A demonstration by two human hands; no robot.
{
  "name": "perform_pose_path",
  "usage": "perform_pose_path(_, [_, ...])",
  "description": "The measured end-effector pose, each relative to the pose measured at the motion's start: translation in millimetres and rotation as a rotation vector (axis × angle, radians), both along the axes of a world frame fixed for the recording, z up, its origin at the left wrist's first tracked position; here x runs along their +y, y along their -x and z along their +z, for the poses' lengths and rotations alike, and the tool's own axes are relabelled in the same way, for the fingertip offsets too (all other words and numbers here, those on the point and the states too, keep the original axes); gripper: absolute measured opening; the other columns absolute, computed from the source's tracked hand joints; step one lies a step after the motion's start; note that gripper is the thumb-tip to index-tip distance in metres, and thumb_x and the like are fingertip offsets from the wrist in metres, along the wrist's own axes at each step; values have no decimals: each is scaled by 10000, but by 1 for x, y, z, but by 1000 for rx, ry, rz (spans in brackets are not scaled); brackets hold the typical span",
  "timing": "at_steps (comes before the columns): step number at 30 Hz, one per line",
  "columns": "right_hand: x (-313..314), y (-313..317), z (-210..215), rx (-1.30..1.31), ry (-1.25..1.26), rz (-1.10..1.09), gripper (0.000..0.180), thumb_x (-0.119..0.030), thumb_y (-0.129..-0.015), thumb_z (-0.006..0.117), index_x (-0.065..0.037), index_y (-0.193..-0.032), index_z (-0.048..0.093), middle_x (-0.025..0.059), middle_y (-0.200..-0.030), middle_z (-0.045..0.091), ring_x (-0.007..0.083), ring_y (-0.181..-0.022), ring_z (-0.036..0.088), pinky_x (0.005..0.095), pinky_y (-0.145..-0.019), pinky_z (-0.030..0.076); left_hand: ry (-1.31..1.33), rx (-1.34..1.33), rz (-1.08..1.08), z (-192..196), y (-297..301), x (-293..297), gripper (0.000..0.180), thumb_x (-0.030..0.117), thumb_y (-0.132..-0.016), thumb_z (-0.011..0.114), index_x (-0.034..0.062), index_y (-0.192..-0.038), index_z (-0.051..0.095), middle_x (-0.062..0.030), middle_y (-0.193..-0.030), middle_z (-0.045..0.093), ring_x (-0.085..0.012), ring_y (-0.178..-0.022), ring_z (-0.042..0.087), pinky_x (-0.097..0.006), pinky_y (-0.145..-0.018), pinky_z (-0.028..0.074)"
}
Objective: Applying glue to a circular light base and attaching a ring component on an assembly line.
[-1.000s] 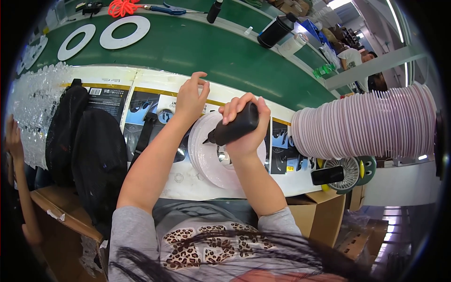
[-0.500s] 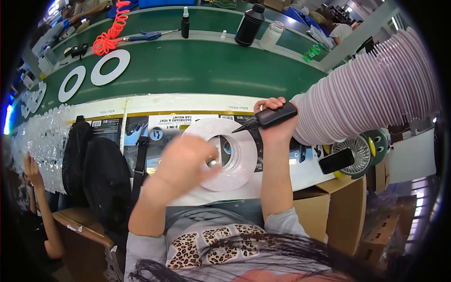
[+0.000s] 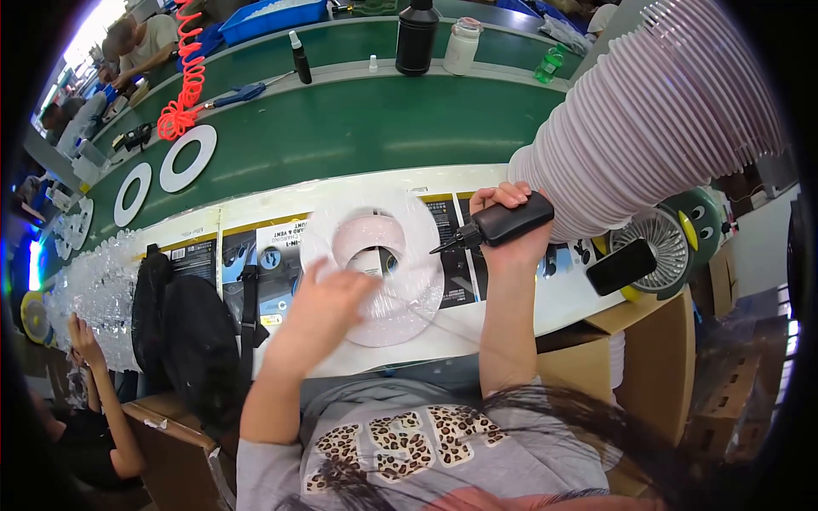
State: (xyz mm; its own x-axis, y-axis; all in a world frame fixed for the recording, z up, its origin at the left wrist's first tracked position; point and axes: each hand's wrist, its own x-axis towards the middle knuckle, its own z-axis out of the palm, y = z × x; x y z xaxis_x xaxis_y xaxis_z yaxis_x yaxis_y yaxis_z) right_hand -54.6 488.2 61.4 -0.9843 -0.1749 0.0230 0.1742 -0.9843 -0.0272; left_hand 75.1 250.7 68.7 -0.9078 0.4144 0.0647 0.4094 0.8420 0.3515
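Observation:
My right hand (image 3: 515,230) is closed round a small black squeeze bottle (image 3: 516,219) with a tapered nozzle pointing left. The nozzle tip ends at the right edge of a white flat ring (image 3: 419,230), which is blurred and offset over other pale rings (image 3: 392,322) piled beneath it. At the near left side of these rings is my left hand (image 3: 328,311). Motion smears its fingers, so I cannot tell whether they grip a ring. Through the ring holes, part of the printed card sheet (image 3: 281,289) on the bench shows.
A long stack of pale rings (image 3: 613,128) leans at the right, beside a small fan (image 3: 660,255) and a black phone (image 3: 622,266). Two white rings (image 3: 189,160) lie on the green belt (image 3: 341,128). Black bag (image 3: 200,315), clear plastic parts (image 3: 94,289) and another person's hand (image 3: 85,341) are left.
The whole view has shifted. My left hand has moved from over the ring hole toward the near left, and a white ring now shows offset on the pile. My right hand still holds the bottle.

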Motion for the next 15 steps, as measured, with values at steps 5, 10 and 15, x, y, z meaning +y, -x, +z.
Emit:
perform_pose_path(5, [3, 2, -7, -27, 2, -9, 189, -239, -862, 483, -81, -758, 473, 21, -675, 468, 142, -625, 496, 346, -859, 403, 120, 162, 208, 2, 108, -40, 526, 40, -703, 712, 132, -1188, 528, -66, -1105, 619, -248, -1092, 564, -508, -1051, 301])
perform_pose_path(10, [-3, 6, -10, -36, -89, -27, 231, -281, -858, 485, -76, -752, 479, 33, -671, 466, 156, -633, 492, 343, -835, 411, 190, 270, 333, -24, 174, -77, 529, 38, -726, 708, 148, -1211, 528, -86, -1209, 577, -270, -1195, 493, -533, -1042, 311])
perform_pose_path(15, [-10, 12, -11, -35, -271, -102, 353, -399, -912, 389, -101, -745, 475, 38, -649, 462, 163, -620, 463, 345, -790, 409, -40, 287, 316, -47, 155, -69, 439, 91, -776, 678, 107, -1193, 546, -113, -1207, 572, -285, -1194, 487, -480, -1022, 344])
